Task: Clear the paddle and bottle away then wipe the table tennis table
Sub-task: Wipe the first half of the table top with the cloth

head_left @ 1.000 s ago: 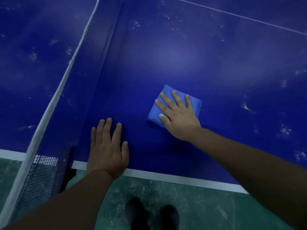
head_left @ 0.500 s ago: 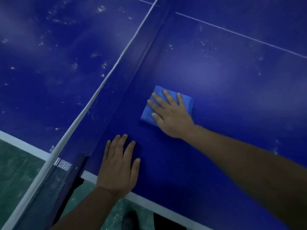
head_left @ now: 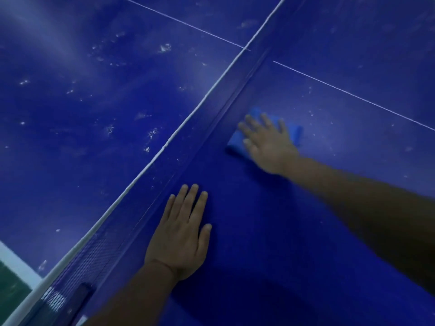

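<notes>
We're at the net end of the table point(head_left: 270, 231) now, w/ the right hand point(head_left: 268, 147) flat on the blue cloth point(head_left: 295, 132), fingers straight and spread, pressing it down rather than gripping it, prob. so the whole pad of cloth stays in contact w/ the surface. It sits just beside the foot of the net point(head_left: 164, 165), which looks like we're working the strip along the net. The left hand point(head_left: 181, 238) is palm-down on the bare table nearer us, fingers straight and together, holding nothing; we'd say it's there as a prop while the other arm reaches out. The two hands are well apart, the cloth only under the right. The right hand and cloth are a bit blurred, so we can't read the cloth's folds. No paddle or bottle in view, so that part seems done and we're into the wiping. Far side of the net is speckled w/ pale marks point(head_left: 153, 134), and a few specks sit past the cloth near the thin white line point(head_left: 353, 96). Plenty left to wipe, we reckon.
</notes>
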Demonstrator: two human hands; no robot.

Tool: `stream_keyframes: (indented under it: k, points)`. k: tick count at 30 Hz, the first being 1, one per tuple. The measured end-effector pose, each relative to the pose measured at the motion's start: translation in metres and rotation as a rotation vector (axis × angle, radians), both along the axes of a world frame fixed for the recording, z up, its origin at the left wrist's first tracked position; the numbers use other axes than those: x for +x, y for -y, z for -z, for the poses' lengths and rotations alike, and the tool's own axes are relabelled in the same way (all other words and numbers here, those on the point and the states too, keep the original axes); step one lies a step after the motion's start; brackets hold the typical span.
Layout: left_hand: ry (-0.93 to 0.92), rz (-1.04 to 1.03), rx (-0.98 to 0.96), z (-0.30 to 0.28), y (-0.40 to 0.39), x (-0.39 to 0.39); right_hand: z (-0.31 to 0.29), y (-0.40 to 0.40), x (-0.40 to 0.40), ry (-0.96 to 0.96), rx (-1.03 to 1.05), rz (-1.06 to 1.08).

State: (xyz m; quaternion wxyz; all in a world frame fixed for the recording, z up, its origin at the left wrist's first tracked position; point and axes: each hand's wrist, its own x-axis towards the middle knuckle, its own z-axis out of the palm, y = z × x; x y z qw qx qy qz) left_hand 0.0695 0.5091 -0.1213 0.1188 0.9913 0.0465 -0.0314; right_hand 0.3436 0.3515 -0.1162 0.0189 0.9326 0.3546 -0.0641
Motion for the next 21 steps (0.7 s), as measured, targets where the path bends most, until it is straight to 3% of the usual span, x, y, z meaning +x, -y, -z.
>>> stream_keyframes:
  k: [2, 7, 8, 12, 13, 16, 18, 19, 21]
  points:
    - [-0.012, -0.01, 0.011, -0.002, 0.0, 0.003, 0.0, -0.006, 0.012, -0.002, -0.008, 0.058]
    - [-0.026, -0.014, 0.006, -0.006, 0.0, 0.004, 0.008, -0.016, -0.036, -0.069, -0.012, -0.592]
    - [-0.041, -0.007, 0.012, -0.006, 0.0, 0.005, 0.005, -0.02, -0.015, -0.035, -0.03, -0.558]
    - [-0.074, -0.007, 0.012, -0.005, -0.002, 0.006, -0.012, -0.036, 0.058, -0.037, -0.019, 0.052]
    - [-0.075, -0.006, 0.003, -0.004, -0.002, 0.006, -0.01, -0.04, 0.047, -0.016, 0.012, 0.052]
    - [-0.067, 0.002, -0.018, -0.003, -0.003, 0.007, 0.007, -0.041, -0.027, -0.044, 0.077, -0.405]
    - [-0.063, 0.003, -0.018, -0.003, -0.004, 0.008, 0.003, -0.037, -0.022, -0.075, -0.001, -0.57]
    - [-0.065, 0.004, -0.018, -0.003, -0.003, 0.009, -0.001, -0.037, 0.002, -0.035, -0.023, -0.527]
    - [-0.07, -0.001, -0.016, -0.004, -0.004, 0.009, -0.008, -0.033, 0.064, 0.032, -0.016, -0.178]
